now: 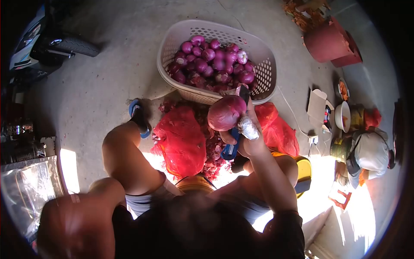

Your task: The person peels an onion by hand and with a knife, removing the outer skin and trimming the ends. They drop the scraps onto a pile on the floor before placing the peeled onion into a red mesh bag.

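An onion (225, 113) is gripped in the closed fingers of the right hand (250, 140), just on the near side of the basket (267, 73), and a blue-handled knife (230, 150) is held in the same grasp. The left hand is not seen. Many peeled onions (211, 62) are already heaped in the basket. Peels (213, 151) are piled between red mesh sacks (183, 138), whose remaining contents cannot be judged.

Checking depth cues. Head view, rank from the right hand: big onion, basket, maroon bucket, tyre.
1. big onion: against the right hand, beside its knife.
2. basket: just ahead.
3. maroon bucket: upper right.
4. tyre: far upper left.
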`<state>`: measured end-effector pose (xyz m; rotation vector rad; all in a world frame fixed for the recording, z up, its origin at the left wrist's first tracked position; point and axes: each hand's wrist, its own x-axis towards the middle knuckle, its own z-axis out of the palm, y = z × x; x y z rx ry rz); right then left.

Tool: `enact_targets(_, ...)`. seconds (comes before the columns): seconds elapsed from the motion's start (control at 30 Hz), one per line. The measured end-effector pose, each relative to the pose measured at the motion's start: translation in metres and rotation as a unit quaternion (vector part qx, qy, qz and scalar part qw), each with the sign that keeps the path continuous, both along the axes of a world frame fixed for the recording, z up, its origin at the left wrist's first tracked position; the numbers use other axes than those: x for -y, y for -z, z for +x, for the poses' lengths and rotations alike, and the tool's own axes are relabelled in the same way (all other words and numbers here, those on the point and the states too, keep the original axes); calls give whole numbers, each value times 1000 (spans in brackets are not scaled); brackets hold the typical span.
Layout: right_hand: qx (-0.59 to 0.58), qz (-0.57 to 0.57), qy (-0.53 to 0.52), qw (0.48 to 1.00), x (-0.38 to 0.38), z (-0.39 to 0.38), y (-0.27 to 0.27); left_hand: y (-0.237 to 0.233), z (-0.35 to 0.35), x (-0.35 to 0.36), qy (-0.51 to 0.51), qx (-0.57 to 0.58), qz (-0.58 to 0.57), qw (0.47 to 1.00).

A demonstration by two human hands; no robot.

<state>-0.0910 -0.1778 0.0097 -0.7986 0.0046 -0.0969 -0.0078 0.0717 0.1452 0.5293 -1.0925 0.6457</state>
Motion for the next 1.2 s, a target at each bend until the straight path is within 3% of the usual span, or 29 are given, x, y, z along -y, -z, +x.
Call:
enact_targets(0.13,-4,3,-5,1000,5,-3,3,-49,-9,24,12,151,62,986)
enact_targets(0.23,2,-10,-7,1000,6,-3,2,-46,-11,34,104,126,87,983)
enact_targets(0.43,-9,-17,4,1000,5,-2,1,-46,-11,30,183,117,75,973)
enact_targets(0.73,-18,-23,-4,1000,3,1,3,-48,-15,25,168,105,65,978)
enact_targets(0.83,-15,-36,-9,999,2,2,3,-47,-12,31,148,145,11,978)
enact_targets(1.2,-31,-31,9,999,-1,1,-1,-48,-18,23,151,128,77,977)
